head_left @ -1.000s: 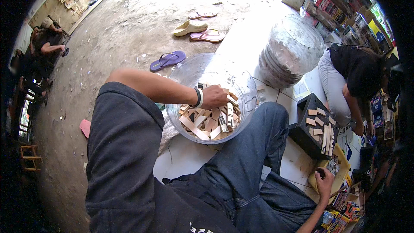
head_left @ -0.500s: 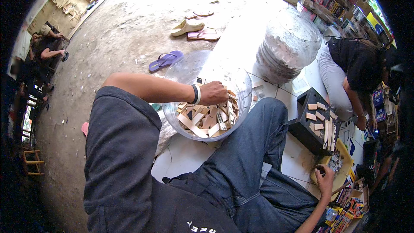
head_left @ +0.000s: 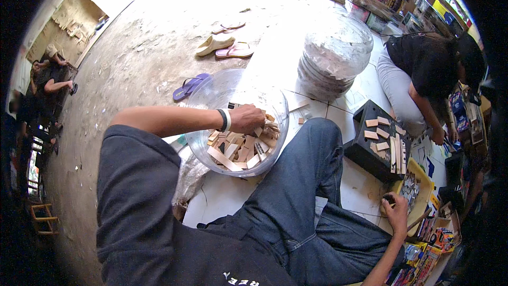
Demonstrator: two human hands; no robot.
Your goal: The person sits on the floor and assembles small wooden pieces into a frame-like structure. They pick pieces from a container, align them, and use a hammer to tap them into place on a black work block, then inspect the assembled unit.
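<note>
Head: wooden pieces [head_left: 242,152] (heaped) beneath left hand [head_left: 247,118].

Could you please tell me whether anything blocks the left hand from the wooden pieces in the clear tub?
Nothing visible does: the clear tub is open on top, and the left hand is right at the wooden pieces inside.

I get very bright daylight from twelve o'clock, so strong that the ground [head_left: 227,6] there turns nearly plain white. The see-through tub [head_left: 214,87], near the middle, looks washed out on its one o'clock side. Between nine and ten o'clock, the people [head_left: 53,83] are dim and hard for me to see. My round view bends near the edges, and its corners go black.
</note>
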